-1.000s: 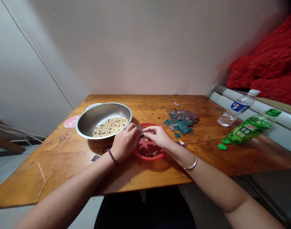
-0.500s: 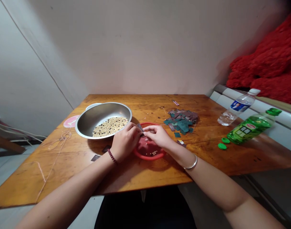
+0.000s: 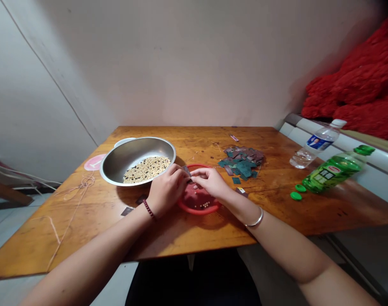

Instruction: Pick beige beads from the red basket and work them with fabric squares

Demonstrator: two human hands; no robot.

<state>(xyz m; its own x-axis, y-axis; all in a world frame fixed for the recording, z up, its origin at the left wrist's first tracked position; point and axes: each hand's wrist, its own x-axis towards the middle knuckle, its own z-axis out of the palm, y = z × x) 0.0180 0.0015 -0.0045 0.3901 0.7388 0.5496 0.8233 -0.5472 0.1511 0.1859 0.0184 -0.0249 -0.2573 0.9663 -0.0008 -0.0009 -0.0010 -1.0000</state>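
My left hand (image 3: 169, 187) and my right hand (image 3: 209, 182) meet over a red plastic mesh basket (image 3: 198, 211). Between the fingertips of both hands is a small dark piece of sandpaper-like sheet (image 3: 186, 171), mostly covered by the fingers. Whether anything lies inside that piece is hidden. A few pale beads (image 3: 206, 205) rest on the basket's bottom. Left of the basket, a steel bowl (image 3: 117, 163) holds many pale and black beads (image 3: 146, 169). To the right lies a heap of green and brown sheet pieces (image 3: 243, 161).
A clear water bottle (image 3: 319, 142) and a green drink bottle (image 3: 337, 170) stand at the right, near two green caps (image 3: 296, 196). Tangled string (image 3: 84, 182) lies on the wooden table (image 3: 95, 238) at left. A pink round disc (image 3: 94, 162) sits beside the bowl.
Almost nothing differs. Both hands stay over the basket with the small dark piece between their fingertips; the bowl, heap and bottles keep their places.
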